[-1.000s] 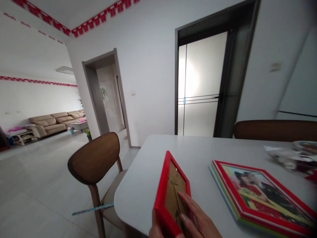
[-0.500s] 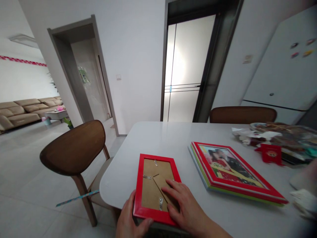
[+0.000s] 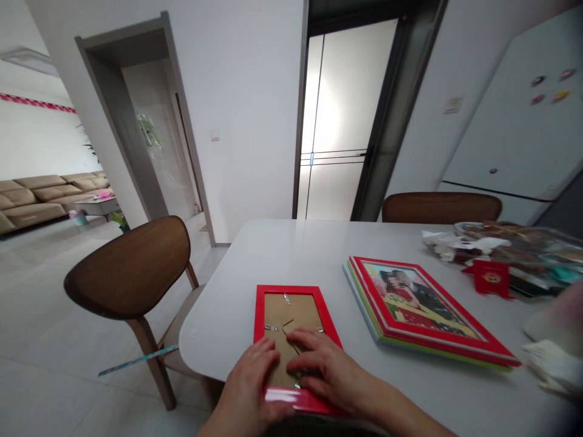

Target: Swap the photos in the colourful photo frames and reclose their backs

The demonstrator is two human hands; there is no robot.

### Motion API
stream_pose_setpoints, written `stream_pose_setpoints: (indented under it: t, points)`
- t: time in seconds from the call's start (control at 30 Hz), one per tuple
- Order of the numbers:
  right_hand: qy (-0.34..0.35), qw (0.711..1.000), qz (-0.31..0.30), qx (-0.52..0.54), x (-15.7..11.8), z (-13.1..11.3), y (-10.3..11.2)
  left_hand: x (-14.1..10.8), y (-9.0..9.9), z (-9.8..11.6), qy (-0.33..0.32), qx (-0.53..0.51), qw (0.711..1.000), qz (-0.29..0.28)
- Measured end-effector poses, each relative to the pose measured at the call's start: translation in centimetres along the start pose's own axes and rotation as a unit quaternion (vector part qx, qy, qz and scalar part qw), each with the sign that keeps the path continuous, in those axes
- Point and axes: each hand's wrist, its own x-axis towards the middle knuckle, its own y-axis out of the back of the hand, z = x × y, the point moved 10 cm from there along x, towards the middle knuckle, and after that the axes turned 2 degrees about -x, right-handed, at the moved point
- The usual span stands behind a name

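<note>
A red picture frame [image 3: 328, 315] lies face down at the table's near edge, its brown backing board [image 3: 299, 303] up. Small metal clips [image 3: 286, 298] sit along the board's sides. My left hand [image 3: 252, 383] is closed on the frame's near left corner, fingertips on the board and thumb by the near edge. My right hand [image 3: 325, 370] reaches over the right side and holds the frame down, its bent fingers and thumb on the board. Those fingers partly cover the outline of a stand flap. The frame's front is hidden.
Right of my hands lies a stack of picture frames [image 3: 464, 349], a red one with a photo on top. Beyond it are a red packet [image 3: 492, 278], crumpled tissue [image 3: 553, 364] and clutter in clear plastic. Brown chairs [image 3: 132, 267] flank the white table [image 3: 291, 243].
My left hand has moved from the frame's outer left edge onto the backing, fingers now over it. My right fingers have shifted slightly left across the board. The camera view has moved a little.
</note>
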Motion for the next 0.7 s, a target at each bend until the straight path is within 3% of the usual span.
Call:
stream_pose_setpoints:
  t: [0.27, 0.53, 0.7]
  points:
    - [-0.014, 0.997, 0.075, -0.007, 1.7, -0.4, 0.8, 0.6, 0.1, 0.1, 0.017, -0.042, 0.999, -0.005]
    - [-0.124, 0.983, 0.098, -0.096, 7.0, 1.1, -0.1, 0.9, -0.5, -0.1, 0.033, -0.052, 0.997, -0.038]
    - [-0.127, 0.981, 0.114, -0.088, 6.5, 2.1, 0.5, 0.8, -0.7, -0.6, 0.049, -0.053, 0.996, -0.048]
